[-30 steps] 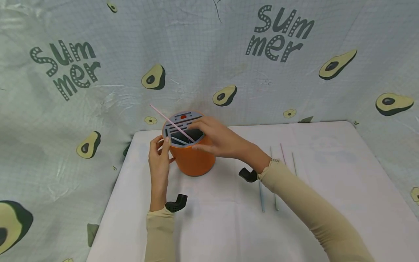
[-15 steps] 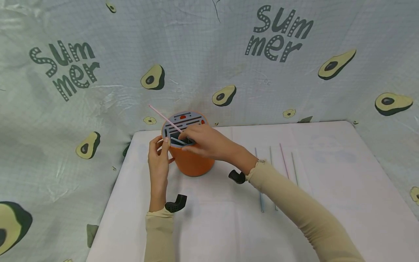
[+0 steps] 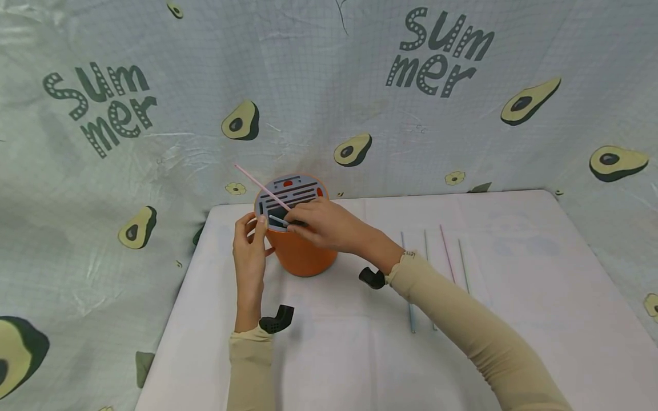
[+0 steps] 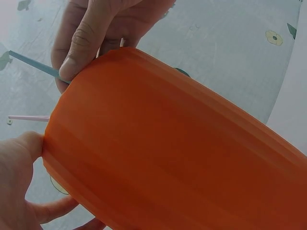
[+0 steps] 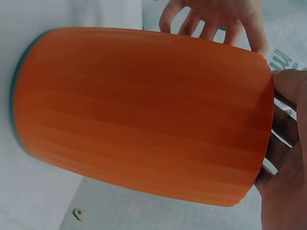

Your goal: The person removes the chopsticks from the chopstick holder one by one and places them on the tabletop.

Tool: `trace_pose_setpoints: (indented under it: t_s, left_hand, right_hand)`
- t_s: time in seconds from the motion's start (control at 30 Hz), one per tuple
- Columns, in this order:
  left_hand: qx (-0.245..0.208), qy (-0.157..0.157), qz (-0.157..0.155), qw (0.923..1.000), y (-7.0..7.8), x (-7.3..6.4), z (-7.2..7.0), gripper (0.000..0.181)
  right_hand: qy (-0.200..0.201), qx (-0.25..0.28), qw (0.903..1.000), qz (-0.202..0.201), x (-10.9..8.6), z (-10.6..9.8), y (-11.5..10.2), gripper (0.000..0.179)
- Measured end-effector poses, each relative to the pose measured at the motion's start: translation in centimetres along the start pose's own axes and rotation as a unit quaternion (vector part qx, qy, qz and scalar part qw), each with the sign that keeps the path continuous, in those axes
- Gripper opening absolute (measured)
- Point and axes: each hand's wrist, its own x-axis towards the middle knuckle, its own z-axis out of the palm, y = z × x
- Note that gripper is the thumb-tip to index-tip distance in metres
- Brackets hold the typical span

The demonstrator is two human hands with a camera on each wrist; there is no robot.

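An orange, round-sided holder (image 3: 302, 256) with a grey slotted top (image 3: 290, 196) stands upright at the back left of the table. My left hand (image 3: 249, 246) grips its left side, thumb at the rim and fingers round the wall. Over the front opening, my right hand (image 3: 334, 226) pinches a thin teal stick (image 4: 36, 64) between thumb and fingers, plainest in the left wrist view. A thin pink stick (image 3: 261, 186) leans out of the holder toward the upper left. Its lower end is hidden behind my right hand. From the right wrist view, the holder's wall hides the stick.
Several thin sticks lie on the white table (image 3: 329, 365) to the right, among them a blue stick (image 3: 412, 321), a pink stick (image 3: 446, 251) and a green stick (image 3: 464, 265). My right forearm crosses over some of them. An avocado-print sheet (image 3: 308, 85) hangs behind.
My right hand has moved left and slightly down to the holder's front opening, where its fingers now pinch the teal stick. My left hand and the pink leaning stick stay put.
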Motion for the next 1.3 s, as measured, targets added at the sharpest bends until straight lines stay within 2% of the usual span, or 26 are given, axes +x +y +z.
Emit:
trace_pose_setpoints:
  t_s: [0.4,0.6,0.73,0.87,0.97,1.13,1.3]
  left_hand:
    - [-0.001,0.002,0.007,1.0,-0.2,0.0,0.0,0.06]
    - [0.006,0.007,0.0,1.0,-0.2,0.0,0.0,0.061]
    - [0.012,0.009,-0.009,0.9998,-0.1,0.0,0.0,0.062]
    - [0.014,0.009,-0.012,0.9998,0.0,0.0,0.0,0.063]
    - [0.015,0.01,-0.011,0.9998,0.1,0.0,0.1,0.062]
    - [0.016,0.009,-0.014,0.9997,0.0,0.1,0.1,0.063]
    - [0.018,0.01,-0.017,0.9996,-0.1,0.1,0.2,0.063]
  right_hand:
    - [0.035,0.006,0.9992,-0.015,-0.1,-0.6,-0.7,0.019]
    - [0.1,0.031,0.9945,-0.008,-0.2,-1.9,-1.0,0.016]
    - [0.152,0.074,0.9856,0.007,-0.4,-2.6,-0.9,0.018]
    - [0.203,0.124,0.9709,0.03,-0.7,-3.5,-0.7,0.017]
    - [0.24,0.161,0.956,0.051,-0.9,-4.3,-0.6,0.017]
    - [0.297,0.238,0.922,0.072,-1.5,-5.9,-0.2,0.019]
    - [0.332,0.303,0.8905,0.07,-2.5,-7.2,0.5,0.02]
